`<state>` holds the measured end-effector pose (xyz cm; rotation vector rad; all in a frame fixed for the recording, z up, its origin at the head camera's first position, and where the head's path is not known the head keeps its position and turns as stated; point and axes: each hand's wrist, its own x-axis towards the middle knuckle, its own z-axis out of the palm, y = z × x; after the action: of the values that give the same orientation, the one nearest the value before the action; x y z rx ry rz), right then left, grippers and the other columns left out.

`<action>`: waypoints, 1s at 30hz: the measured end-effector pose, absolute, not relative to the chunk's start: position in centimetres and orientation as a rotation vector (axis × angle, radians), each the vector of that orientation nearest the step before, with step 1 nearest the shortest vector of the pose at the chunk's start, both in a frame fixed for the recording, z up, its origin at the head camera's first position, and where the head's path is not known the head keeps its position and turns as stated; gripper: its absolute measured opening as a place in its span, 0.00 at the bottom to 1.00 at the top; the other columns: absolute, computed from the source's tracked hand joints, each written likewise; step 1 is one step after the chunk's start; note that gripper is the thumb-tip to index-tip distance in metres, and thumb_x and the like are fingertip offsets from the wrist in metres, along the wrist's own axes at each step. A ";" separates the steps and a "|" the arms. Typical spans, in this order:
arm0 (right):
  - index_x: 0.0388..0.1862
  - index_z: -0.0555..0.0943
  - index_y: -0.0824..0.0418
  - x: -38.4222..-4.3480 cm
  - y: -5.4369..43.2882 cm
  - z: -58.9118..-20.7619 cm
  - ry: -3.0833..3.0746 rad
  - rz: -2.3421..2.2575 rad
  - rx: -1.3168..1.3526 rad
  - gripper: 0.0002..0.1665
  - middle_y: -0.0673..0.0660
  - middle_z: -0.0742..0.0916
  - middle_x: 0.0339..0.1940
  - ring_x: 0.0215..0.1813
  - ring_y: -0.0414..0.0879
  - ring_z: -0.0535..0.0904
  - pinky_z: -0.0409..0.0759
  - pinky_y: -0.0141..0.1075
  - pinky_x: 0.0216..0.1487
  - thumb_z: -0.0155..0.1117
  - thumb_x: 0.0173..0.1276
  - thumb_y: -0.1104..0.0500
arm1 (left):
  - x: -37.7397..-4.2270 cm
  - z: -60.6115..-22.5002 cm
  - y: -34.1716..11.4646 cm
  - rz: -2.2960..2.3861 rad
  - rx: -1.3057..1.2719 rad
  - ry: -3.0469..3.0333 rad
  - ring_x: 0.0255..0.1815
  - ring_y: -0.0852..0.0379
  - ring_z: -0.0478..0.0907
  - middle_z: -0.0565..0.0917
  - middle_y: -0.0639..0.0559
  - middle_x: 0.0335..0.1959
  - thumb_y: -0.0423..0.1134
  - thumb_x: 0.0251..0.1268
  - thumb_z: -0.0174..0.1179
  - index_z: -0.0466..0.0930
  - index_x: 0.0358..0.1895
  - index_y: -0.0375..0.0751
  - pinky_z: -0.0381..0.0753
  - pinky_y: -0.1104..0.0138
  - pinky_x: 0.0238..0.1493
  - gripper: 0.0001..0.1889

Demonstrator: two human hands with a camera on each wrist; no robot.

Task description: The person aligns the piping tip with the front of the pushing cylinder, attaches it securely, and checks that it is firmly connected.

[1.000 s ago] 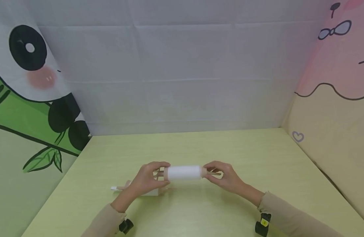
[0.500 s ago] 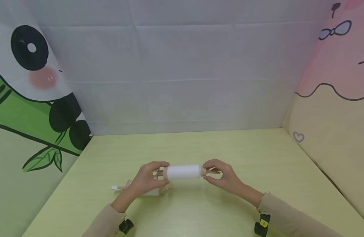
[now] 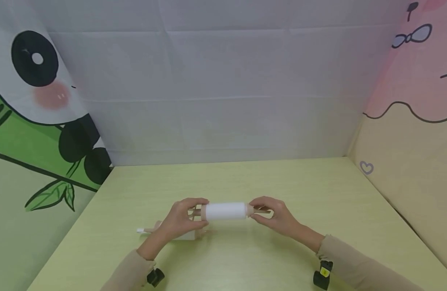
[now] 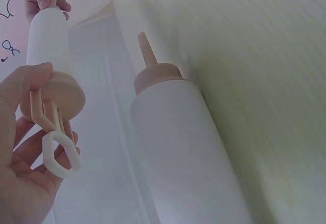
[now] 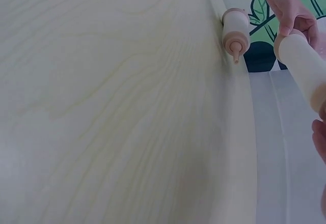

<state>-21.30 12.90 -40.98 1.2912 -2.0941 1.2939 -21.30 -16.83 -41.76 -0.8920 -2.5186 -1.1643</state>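
Note:
My hands hold a white syringe [image 3: 225, 211] with pinkish-beige end caps level above the table. At its wide cap [image 4: 63, 95], the left hand [image 3: 180, 218] grips with the thumb on one side and fingers on the other. A plunger with a white ring handle [image 4: 48, 152] sticks out beside that palm in the left wrist view. The right hand [image 3: 275, 214] pinches the narrow nozzle end between thumb and fingers. A second, similar syringe [image 4: 178, 147] lies on the table below the left hand, its nozzle pointing right; the left forearm partly hides it in the head view.
The pale wood-grain table [image 3: 245, 262] stretches out beneath both hands. A grey-white cloth backdrop [image 3: 223, 93] hangs along its far edge. Cartoon-printed panels stand at the left [image 3: 38, 141] and right [image 3: 408, 161] sides.

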 end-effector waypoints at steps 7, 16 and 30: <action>0.40 0.78 0.73 -21.3 12.9 -41.1 -2.133 1.284 1.265 0.17 0.65 0.84 0.36 0.34 0.53 0.82 0.81 0.34 0.31 0.66 0.49 0.76 | -21.3 -41.8 -16.9 -1.139 -0.895 -2.507 0.43 0.53 0.78 0.82 0.48 0.43 0.32 0.37 0.73 0.79 0.45 0.39 0.80 0.64 0.37 0.24; 0.40 0.76 0.71 -21.5 12.6 -41.2 -2.026 1.290 1.316 0.21 0.64 0.81 0.37 0.35 0.53 0.81 0.82 0.35 0.31 0.68 0.44 0.78 | -21.4 -42.0 -16.9 -1.140 -0.895 -2.496 0.43 0.53 0.78 0.82 0.48 0.43 0.32 0.37 0.73 0.80 0.45 0.39 0.80 0.63 0.38 0.24; 0.39 0.78 0.72 -21.5 12.8 -41.1 -2.080 1.250 1.315 0.18 0.64 0.83 0.35 0.32 0.53 0.82 0.82 0.36 0.30 0.68 0.45 0.77 | -21.5 -42.4 -16.9 -1.101 -0.914 -2.445 0.40 0.57 0.77 0.82 0.49 0.42 0.32 0.34 0.74 0.80 0.43 0.40 0.79 0.67 0.36 0.24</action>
<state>-21.55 12.80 -41.09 1.3148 -2.0803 1.2504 -21.51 -16.92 -42.44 -0.9144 -2.4450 -1.1011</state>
